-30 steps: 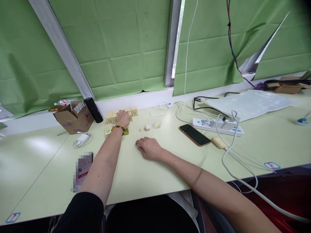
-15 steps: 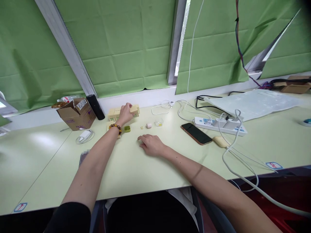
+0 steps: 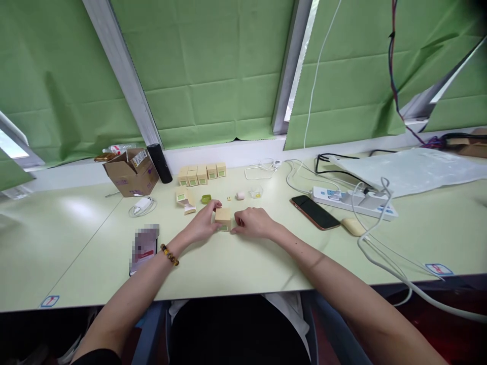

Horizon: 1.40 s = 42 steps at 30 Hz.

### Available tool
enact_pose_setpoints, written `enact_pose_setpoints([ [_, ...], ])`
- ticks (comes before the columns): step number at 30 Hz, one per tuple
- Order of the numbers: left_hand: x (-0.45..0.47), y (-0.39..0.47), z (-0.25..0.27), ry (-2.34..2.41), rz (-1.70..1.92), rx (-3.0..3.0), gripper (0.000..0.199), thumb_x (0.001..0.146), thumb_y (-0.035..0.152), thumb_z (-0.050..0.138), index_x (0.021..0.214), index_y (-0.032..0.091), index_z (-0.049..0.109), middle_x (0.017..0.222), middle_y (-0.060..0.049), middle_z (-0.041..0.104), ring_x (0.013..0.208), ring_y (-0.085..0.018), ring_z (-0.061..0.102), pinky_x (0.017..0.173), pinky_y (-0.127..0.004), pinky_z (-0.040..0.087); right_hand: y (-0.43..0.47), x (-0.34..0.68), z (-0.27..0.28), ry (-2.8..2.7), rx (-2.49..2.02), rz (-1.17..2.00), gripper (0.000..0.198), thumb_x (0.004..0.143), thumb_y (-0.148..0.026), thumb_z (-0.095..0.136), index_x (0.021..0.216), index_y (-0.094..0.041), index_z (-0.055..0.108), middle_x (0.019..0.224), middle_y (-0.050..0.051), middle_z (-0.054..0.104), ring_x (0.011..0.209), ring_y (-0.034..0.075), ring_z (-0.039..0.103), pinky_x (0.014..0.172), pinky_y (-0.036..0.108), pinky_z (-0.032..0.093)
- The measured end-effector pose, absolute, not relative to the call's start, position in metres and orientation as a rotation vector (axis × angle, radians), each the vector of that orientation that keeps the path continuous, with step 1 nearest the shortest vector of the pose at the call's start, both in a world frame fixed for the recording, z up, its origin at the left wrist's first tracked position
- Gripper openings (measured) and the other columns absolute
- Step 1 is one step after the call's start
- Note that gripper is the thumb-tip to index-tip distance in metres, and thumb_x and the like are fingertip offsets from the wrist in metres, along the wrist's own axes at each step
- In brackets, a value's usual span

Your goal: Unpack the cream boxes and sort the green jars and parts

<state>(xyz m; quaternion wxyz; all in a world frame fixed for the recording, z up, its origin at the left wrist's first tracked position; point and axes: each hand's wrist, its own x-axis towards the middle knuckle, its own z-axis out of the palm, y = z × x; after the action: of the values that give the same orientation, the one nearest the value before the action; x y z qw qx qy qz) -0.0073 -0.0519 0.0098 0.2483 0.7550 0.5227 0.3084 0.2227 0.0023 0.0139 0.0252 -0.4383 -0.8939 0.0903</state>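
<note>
Small box (image 3: 222,217) brought nearer
The left hand (image 3: 202,223) has carried it from the box row (image 3: 202,175) to beside the right hand (image 3: 254,222).

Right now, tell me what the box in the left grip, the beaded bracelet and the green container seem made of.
Box: probably cardboard, matte; flat tan faces, crisp edges. Beaded bracelet: dark and amber beads, seemingly polished; stone, wood or plastic, unclear. Green container: likely smooth plastic, from its even colour and rounded corners.
</note>
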Motion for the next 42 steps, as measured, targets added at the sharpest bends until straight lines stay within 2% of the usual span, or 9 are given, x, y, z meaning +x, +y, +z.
enact_pose_setpoints([
  [6,-0.022,-0.055,0.001,1.509,0.733,1.996,0.089,0.079,0.024,0.073,0.158,0.023,0.032,0.147,-0.016,0.055,0.137,-0.033,0.054,0.118,-0.051,0.042,0.001,0.22,0.0,-2.717,-1.352,0.334,0.04,0.087,-0.063,0.072,0.086,-0.024,0.068,0.086,0.004,0.076,0.079,0.022,0.069,0.065,0.029,0.036],
  [11,-0.027,-0.055,-0.016,1.548,0.767,2.091,0.061,0.082,0.014,0.058,0.142,0.022,0.055,0.139,-0.012,0.064,0.134,-0.029,0.056,0.118,-0.048,0.044,0.006,0.223,-0.007,-2.688,-1.296,0.359,0.036,0.09,-0.059,0.07,0.086,-0.023,0.069,0.084,0.005,0.075,0.076,0.022,0.067,0.066,0.029,0.036],
  [17,-0.032,-0.053,-0.015,1.721,0.855,2.11,0.032,0.079,0.01,0.05,0.102,0.023,0.068,0.123,-0.008,0.069,0.126,-0.03,0.059,0.114,-0.051,0.046,0.018,0.23,-0.012,-2.531,-1.254,0.471,0.016,0.095,-0.016,0.055,0.097,-0.019,0.07,0.083,0.005,0.074,0.072,0.017,0.063,0.065,0.026,0.038],
  [20,-0.033,-0.053,-0.013,1.775,0.856,2.086,0.033,0.084,0.014,0.051,0.11,0.023,0.068,0.123,-0.008,0.07,0.127,-0.031,0.058,0.112,-0.051,0.046,0.018,0.234,-0.009,-2.523,-1.182,0.649,0.013,0.091,-0.023,0.066,0.104,-0.019,0.069,0.081,0.002,0.072,0.071,0.016,0.063,0.064,0.024,0.04],
  [24,-0.026,-0.058,-0.019,1.744,0.781,2.088,0.046,0.09,0.02,0.054,0.136,0.021,0.062,0.132,-0.012,0.069,0.135,-0.032,0.054,0.116,-0.05,0.043,0.013,0.233,-0.007,-2.544,-1.169,0.659,0.037,0.085,-0.047,0.079,0.109,-0.021,0.066,0.082,0.002,0.072,0.074,0.019,0.065,0.063,0.026,0.04],
  [28,-0.02,-0.064,-0.023,1.675,0.735,2.142,0.062,0.091,0.018,0.053,0.153,0.023,0.047,0.147,-0.013,0.059,0.145,-0.032,0.043,0.12,-0.051,0.038,0.012,0.231,-0.009,-2.532,-1.194,0.582,0.035,0.095,-0.036,0.067,0.125,-0.02,0.059,0.082,0.002,0.074,0.076,0.02,0.066,0.065,0.027,0.04],
  [32,-0.018,-0.064,-0.021,1.695,0.77,2.175,0.049,0.088,0.013,0.051,0.135,0.026,0.059,0.144,-0.009,0.06,0.145,-0.031,0.041,0.121,-0.053,0.036,0.017,0.233,-0.013,-2.507,-1.171,0.576,0.04,0.097,-0.021,0.057,0.137,-0.019,0.052,0.081,0.002,0.073,0.078,0.021,0.067,0.067,0.027,0.04],
  [39,-0.017,-0.063,-0.021,1.75,0.752,2.182,0.041,0.091,0.02,0.053,0.131,0.025,0.059,0.139,-0.011,0.062,0.141,-0.033,0.043,0.118,-0.055,0.037,0.019,0.236,-0.015,-2.573,-1.073,0.639,0.064,0.09,-0.036,0.072,0.147,-0.022,0.047,0.088,0.002,0.073,0.08,0.021,0.067,0.069,0.028,0.043],
  [42,-0.017,-0.064,-0.021,1.721,0.776,2.203,0.035,0.089,0.016,0.053,0.121,0.026,0.063,0.137,-0.009,0.063,0.14,-0.032,0.044,0.117,-0.055,0.037,0.018,0.234,-0.015,-2.54,-1.122,0.637,0.057,0.094,-0.034,0.067,0.147,-0.022,0.049,0.088,0.002,0.073,0.08,0.021,0.067,0.069,0.028,0.042],
])
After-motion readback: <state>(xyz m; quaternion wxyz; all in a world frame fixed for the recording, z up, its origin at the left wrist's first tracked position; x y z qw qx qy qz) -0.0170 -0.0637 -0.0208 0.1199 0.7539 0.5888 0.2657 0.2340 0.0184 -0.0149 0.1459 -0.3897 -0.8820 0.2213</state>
